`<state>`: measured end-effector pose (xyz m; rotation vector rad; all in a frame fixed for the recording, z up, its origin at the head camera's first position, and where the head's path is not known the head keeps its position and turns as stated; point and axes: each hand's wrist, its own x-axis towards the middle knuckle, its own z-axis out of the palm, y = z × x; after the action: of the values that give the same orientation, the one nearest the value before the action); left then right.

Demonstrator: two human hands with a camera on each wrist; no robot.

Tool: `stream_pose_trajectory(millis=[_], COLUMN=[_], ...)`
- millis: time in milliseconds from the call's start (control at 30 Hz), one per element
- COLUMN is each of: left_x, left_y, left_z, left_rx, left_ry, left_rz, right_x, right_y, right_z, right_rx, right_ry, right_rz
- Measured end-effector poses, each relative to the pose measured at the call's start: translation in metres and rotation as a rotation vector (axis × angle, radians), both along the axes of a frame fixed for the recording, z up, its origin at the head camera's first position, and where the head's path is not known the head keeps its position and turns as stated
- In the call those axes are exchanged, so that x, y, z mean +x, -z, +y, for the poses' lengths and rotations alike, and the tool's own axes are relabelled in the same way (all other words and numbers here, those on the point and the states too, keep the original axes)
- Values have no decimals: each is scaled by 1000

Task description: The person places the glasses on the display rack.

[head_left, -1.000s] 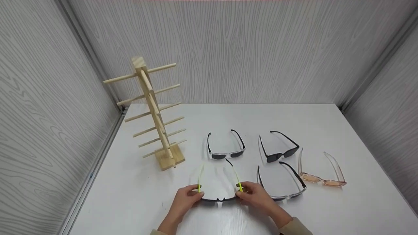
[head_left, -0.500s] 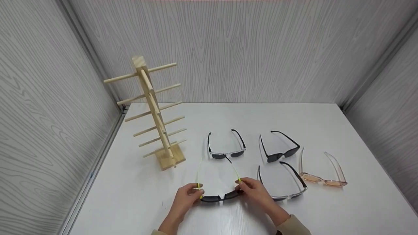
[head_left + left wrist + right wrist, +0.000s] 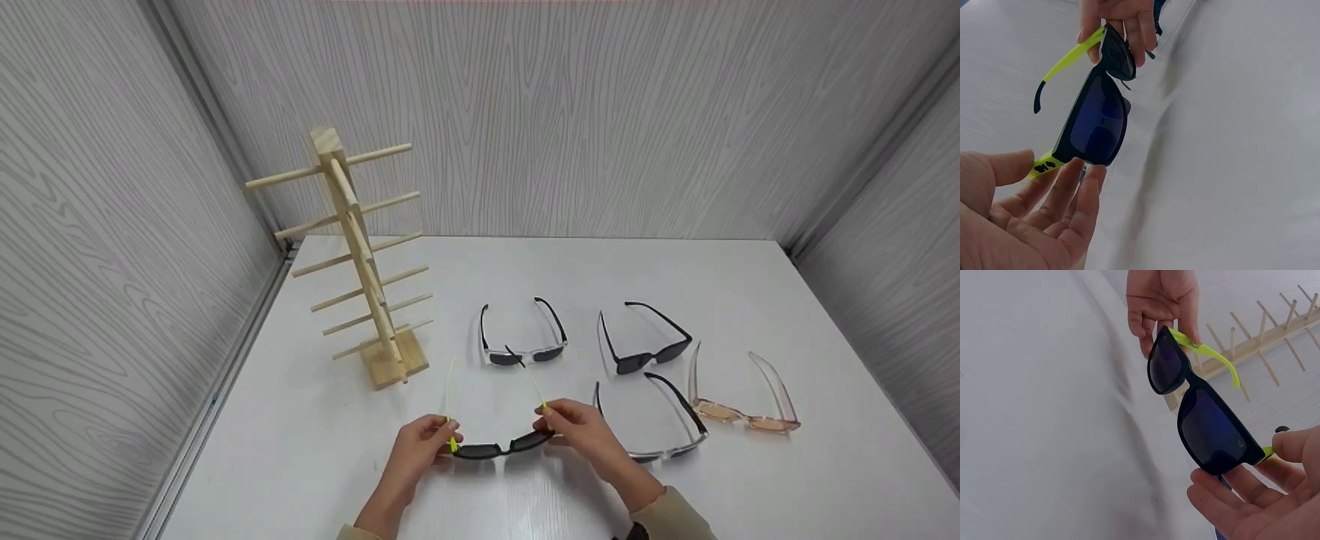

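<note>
Both hands hold one pair of sunglasses (image 3: 478, 451) with a black front, dark lenses and yellow-green temples with black tips. My left hand (image 3: 420, 450) pinches the left temple near its hinge, thumb on the outer side, as the left wrist view shows. At the other hinge, my right hand (image 3: 585, 433) pinches the right temple between thumb and fingers. The temples are unfolded and point away from me. In the right wrist view the lenses (image 3: 1213, 430) face the camera, tilted. The right temple's black tip overlaps the clear-framed sunglasses (image 3: 504, 358) behind in the head view.
A wooden rack (image 3: 364, 262) with several rows of pegs stands at the left. Black sunglasses (image 3: 634, 363) lie at the back right. Another clear-fronted pair (image 3: 686, 448) is beside my right hand, and pink-tinted glasses (image 3: 769, 424) lie further right. Wood-grain panels (image 3: 525, 112) enclose the white table.
The sunglasses' front has tilted up, so the lenses now show more, and the right side has risen slightly. Both hands moved with them, keeping their pinch; the left shifted a little left.
</note>
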<state>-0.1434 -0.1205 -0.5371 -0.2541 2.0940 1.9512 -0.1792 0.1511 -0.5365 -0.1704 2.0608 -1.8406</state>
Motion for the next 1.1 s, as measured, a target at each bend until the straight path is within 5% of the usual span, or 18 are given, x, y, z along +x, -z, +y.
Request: stream_pose_trajectory(millis=[200,433,700,1100], left_x=[0,5,15,24], left_y=[-2,-14,-26,-31], left_z=[-3,-7,-13,-24], left_rx=[-4,-13,5,41], left_ry=[-21,-54,-100,-177], left_rz=[-22,-36,-31,-93], right_x=[4,-3,-1,-15], right_y=[-18,-12,-39,-15], right_z=[-9,-16,-30,-37], right_rx=[11,-27,-45,-123], right_ry=[18,27,-2,-56], right_rz=[-22,-27,-17,-40])
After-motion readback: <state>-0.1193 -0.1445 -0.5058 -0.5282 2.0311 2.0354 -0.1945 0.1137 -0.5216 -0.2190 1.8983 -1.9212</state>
